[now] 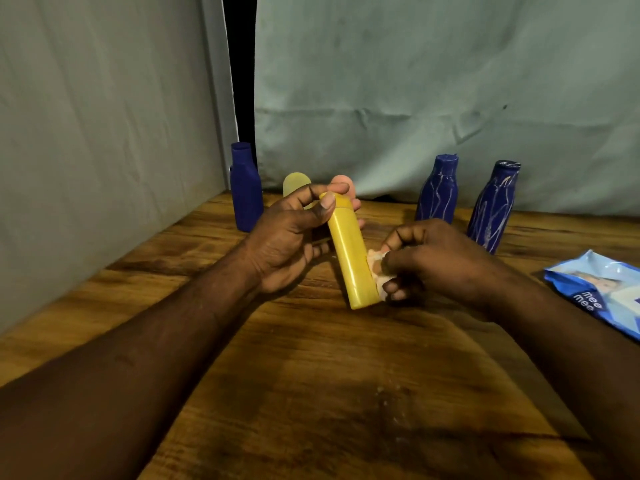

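Over the middle of the wooden table (311,375) we had the yellow bottle (349,251) up in the air, tilted, cap end pointing away from us and flat base angled down toward us. Our left hand (287,237) was clamped on its upper part: thumb laid across the near side by the cap, fingers curled round the far side. And on the other flank, our right hand (440,258) was bunched tight round a small crumpled wipe (375,268), whitish with a pinkish tinge, pressing it against the lower right side of the bottle, just above the base. Wipe and bottle were touching; the base itself hung clear of the wood.

At the back, against the grey cloth backdrop (415,81), a plain blue bottle (246,188) stood upright to the left. Just beside it, half hidden behind our left hand, a pale yellow rounded top (296,183) and a pinkish one (343,180) poked up; we could not tell more of them. To the right stood two more blue bottles, a scratched one (438,188) and its streaked neighbour (493,206), near each other, both upright. Out at the right edge lay a light blue pack of wipes (602,289), flat on the table, well apart from both hands.
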